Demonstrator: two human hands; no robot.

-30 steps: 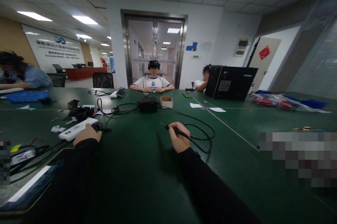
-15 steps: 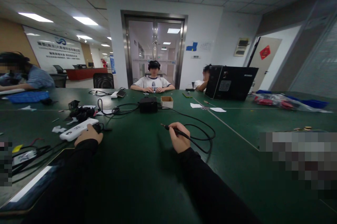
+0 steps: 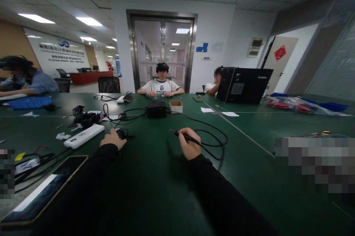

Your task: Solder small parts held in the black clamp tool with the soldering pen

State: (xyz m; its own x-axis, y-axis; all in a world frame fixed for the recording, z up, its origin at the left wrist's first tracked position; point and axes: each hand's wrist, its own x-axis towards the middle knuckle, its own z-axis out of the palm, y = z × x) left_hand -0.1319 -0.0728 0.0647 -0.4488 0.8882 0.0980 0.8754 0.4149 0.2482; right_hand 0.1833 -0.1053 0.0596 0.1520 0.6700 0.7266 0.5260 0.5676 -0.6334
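Observation:
My right hand [image 3: 190, 145] grips a thin black soldering iron [image 3: 181, 135], tip pointing left, its black cable [image 3: 213, 143] looping to the right on the green table [image 3: 155, 177]. My left hand [image 3: 113, 139] rests on the table with its fingers on a small black part [image 3: 121, 132]. A white power strip [image 3: 84, 136] lies just left of that hand, apart from it. Both arms wear black sleeves.
A phone [image 3: 41, 191] lies at the near left beside wires [image 3: 30, 162]. A black box [image 3: 156, 110] and a small cardboard box [image 3: 175, 107] sit mid-table. Three people sit at the far side and left. A black laptop [image 3: 245, 85] stands at the right.
My left hand has let go of the white power strip and moved right to the small black part. The phone is now uncovered. My right hand has stayed put.

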